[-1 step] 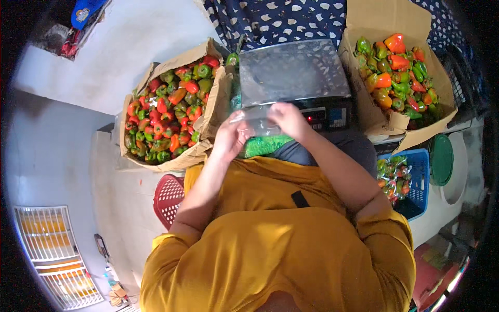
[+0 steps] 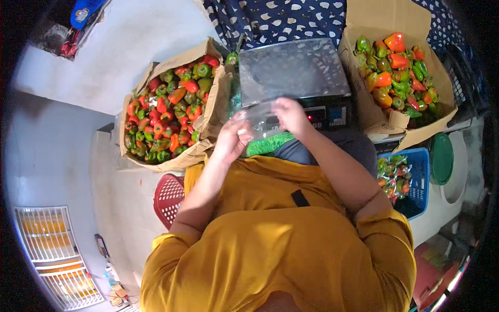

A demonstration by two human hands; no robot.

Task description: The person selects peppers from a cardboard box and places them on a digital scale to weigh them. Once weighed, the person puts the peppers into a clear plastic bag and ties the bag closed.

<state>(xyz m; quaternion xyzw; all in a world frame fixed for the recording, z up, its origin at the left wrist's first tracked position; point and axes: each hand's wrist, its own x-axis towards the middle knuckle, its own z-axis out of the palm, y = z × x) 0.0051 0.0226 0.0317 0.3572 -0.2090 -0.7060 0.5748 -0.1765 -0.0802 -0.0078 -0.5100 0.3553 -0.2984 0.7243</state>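
A clear plastic bag [image 2: 262,119] stretches between my hands, just in front of the digital scale. My left hand [image 2: 232,139] pinches one side of it, while the fingers of my right hand [image 2: 292,117] grip its upper right edge. No peppers show inside the bag. Behind my hands, the scale's metal plate [image 2: 293,73] carries nothing. To the left, a cardboard box [image 2: 214,117] is full of red and green peppers [image 2: 163,112]. Another cardboard box [image 2: 387,21], at the right, contains more peppers [image 2: 397,78]. Below my hands, bright green material [image 2: 267,144] lies near my lap.
A blue plastic basket [image 2: 423,179] with bagged peppers [image 2: 399,179] stands at my right, next to a green round lid [image 2: 441,160]. By my left elbow is a red perforated plastic seat or basket [image 2: 169,200]. Dark patterned cloth [image 2: 275,21] hangs behind the scale.
My right hand has shifted slightly up and right. The clear bag looks more spread between my hands and is less blurred.
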